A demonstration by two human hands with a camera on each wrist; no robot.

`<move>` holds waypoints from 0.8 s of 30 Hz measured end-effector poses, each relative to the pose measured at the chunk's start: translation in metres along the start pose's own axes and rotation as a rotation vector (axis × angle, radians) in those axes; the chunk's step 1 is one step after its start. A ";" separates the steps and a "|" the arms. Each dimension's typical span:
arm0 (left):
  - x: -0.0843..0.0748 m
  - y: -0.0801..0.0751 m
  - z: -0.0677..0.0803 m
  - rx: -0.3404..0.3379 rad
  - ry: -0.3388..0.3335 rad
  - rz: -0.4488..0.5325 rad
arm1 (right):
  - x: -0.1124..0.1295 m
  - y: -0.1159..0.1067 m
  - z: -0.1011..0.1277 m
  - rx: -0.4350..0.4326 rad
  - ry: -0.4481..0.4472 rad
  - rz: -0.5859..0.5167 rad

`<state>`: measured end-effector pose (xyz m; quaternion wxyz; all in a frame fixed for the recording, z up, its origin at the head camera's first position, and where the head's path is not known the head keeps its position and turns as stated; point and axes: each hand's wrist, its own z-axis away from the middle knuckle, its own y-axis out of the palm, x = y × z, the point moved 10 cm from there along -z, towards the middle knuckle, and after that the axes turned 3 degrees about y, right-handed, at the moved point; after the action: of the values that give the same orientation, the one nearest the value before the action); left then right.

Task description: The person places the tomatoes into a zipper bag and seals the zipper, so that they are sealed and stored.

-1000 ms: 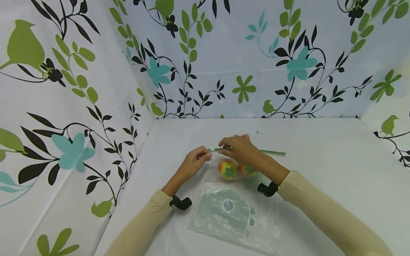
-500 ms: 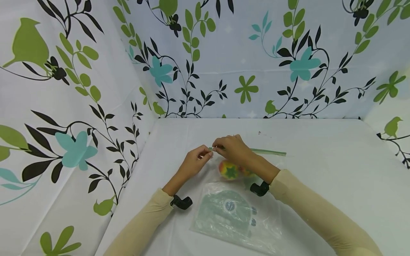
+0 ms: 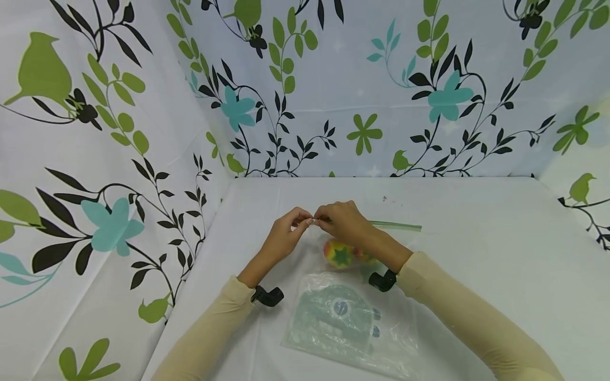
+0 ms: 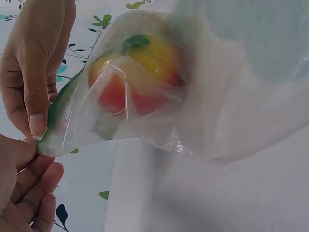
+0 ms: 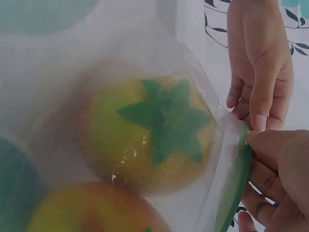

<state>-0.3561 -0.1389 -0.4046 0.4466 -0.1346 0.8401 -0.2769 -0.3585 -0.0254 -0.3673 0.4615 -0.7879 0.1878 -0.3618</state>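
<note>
A clear plastic zip bag with a pale green print lies flat on the white table. Inside its far part sit two red-and-yellow round fruits, a nearer one and another partly behind the right forearm; a green star-shaped top shows through the film. A green closure strip runs along the far edge. At that strip's left end, my left hand pinches the corner between thumb and fingers. Right beside it, fingertips nearly meeting, my right hand pinches the strip too.
The white table reaches back to a patterned cloth wall, with another patterned cloth at the left. A few tiny dark specks lie beyond the right hand.
My right hand has slid left along the green strip until it meets the left hand at the corner. The left hand has risen slightly.
</note>
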 end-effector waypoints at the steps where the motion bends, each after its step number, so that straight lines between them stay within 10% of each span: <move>1: -0.001 0.000 -0.001 0.007 0.010 -0.009 | 0.001 0.000 0.000 0.004 0.002 0.001; 13: -0.017 0.001 -0.006 0.174 0.134 -0.233 | 0.005 0.006 -0.004 0.045 0.003 0.029; 24: -0.014 0.000 -0.006 0.198 0.112 -0.204 | 0.003 0.009 -0.006 0.071 -0.014 0.012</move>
<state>-0.3526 -0.1302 -0.3924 0.3796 -0.1590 0.8143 -0.4093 -0.3605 -0.0350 -0.3722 0.4926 -0.7724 0.1763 -0.3601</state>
